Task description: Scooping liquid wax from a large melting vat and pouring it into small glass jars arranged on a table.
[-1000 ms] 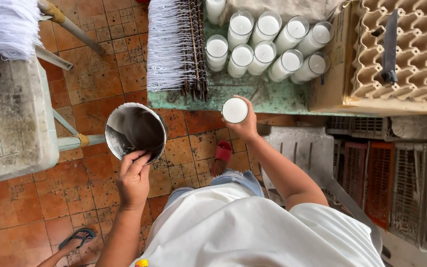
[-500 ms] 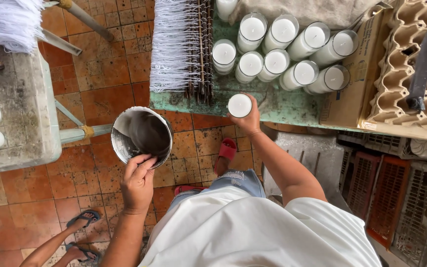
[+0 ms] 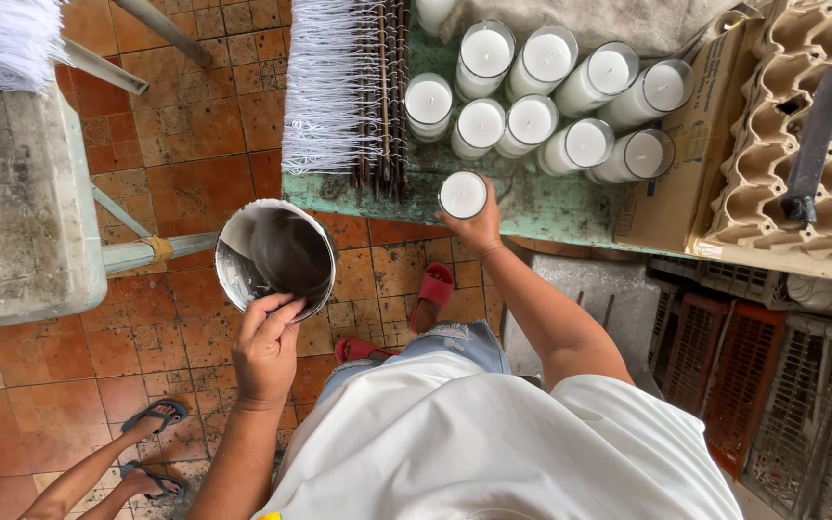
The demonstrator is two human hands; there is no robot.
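Hands are both full: the left hand (image 3: pixel 264 351) grips the rim of a round metal bowl (image 3: pixel 274 256), now raised closer, while the right hand (image 3: pixel 477 226) holds a white glass candle (image 3: pixel 462 195) (wax looks set) on the green bench (image 3: pixel 541 202), near more candles (image 3: pixel 570 91).

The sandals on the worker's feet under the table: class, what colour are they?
Red. The sandals show best in the head view, on the orange floor tiles.

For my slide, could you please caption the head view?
Left hand grips a metal pot; right hand holds a wax-filled glass candle on the green table.
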